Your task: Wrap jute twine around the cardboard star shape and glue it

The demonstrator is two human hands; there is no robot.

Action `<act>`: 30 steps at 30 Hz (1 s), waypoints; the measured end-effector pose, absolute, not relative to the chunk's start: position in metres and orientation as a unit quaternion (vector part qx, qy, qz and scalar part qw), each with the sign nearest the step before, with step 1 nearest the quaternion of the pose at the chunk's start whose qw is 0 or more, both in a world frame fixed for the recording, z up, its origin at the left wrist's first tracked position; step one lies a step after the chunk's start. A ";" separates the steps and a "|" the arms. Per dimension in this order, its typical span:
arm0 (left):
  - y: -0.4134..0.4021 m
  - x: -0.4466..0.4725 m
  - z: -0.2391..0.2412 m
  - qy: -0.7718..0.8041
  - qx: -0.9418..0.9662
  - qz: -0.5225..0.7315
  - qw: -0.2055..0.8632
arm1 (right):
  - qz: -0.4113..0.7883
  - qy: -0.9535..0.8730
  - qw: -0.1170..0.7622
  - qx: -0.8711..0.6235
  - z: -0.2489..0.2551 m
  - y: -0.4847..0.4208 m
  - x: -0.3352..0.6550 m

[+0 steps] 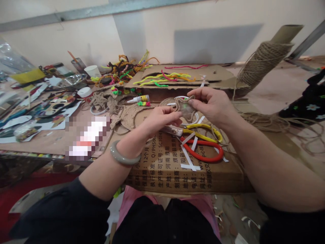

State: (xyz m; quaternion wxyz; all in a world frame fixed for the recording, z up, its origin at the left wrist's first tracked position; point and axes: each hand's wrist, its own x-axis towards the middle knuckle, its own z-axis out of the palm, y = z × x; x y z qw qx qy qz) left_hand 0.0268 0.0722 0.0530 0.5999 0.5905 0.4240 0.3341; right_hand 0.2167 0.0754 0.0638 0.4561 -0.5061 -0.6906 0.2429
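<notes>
My left hand [158, 119] and my right hand [212, 105] meet above a printed cardboard sheet [162, 169] and pinch a small twine-wrapped shape [185, 108] between their fingertips. The left fingers close on its left edge, the right fingers curl over its top and right side. A grey-green bangle [123, 156] circles my left wrist. Below the hands lie yellow-handled scissors [203, 132], red-handled scissors [203, 152] and white paper strips [189, 159].
A big spool of jute twine [262, 62] leans at the right, with loose twine [274, 123] trailing from it. Coloured pipe cleaners [162, 78] lie on cardboard behind. A glue bottle [138, 99], white cups [92, 71], woven twine pieces [127, 117] and paper cut-outs [50, 108] crowd the left.
</notes>
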 end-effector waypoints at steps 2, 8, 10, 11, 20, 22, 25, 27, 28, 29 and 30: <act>0.072 0.027 0.054 0.428 0.606 0.332 0.583 | 0.243 -0.690 0.456 -0.507 0.064 0.075 0.216; 0.071 0.027 0.055 0.430 0.610 0.354 0.563 | 0.260 -0.679 0.464 -0.505 0.065 0.075 0.215; 0.071 0.027 0.053 0.420 0.593 0.370 0.579 | 0.272 -0.660 0.480 -0.509 0.065 0.075 0.215; 0.071 0.027 0.052 0.415 0.584 0.372 0.590 | 0.280 -0.650 0.489 -0.510 0.064 0.076 0.214; 0.066 0.037 0.046 0.399 0.556 0.329 0.651 | 0.302 -0.614 0.557 -0.471 0.050 0.080 0.206; 0.066 0.039 0.047 0.405 0.545 0.339 0.651 | 0.306 -0.613 0.557 -0.469 0.049 0.081 0.206; 0.064 0.041 0.048 0.414 0.526 0.353 0.653 | 0.313 -0.611 0.554 -0.470 0.049 0.080 0.204; 0.063 0.043 0.049 0.421 0.518 0.360 0.652 | 0.316 -0.610 0.552 -0.473 0.050 0.078 0.203; 0.062 0.044 0.050 0.423 0.513 0.364 0.652 | 0.315 -0.609 0.551 -0.475 0.051 0.077 0.203; 0.061 0.045 0.051 0.423 0.509 0.367 0.654 | 0.313 -0.609 0.550 -0.478 0.052 0.077 0.203; 0.061 0.046 0.051 0.420 0.505 0.369 0.658 | 0.312 -0.608 0.549 -0.481 0.053 0.076 0.203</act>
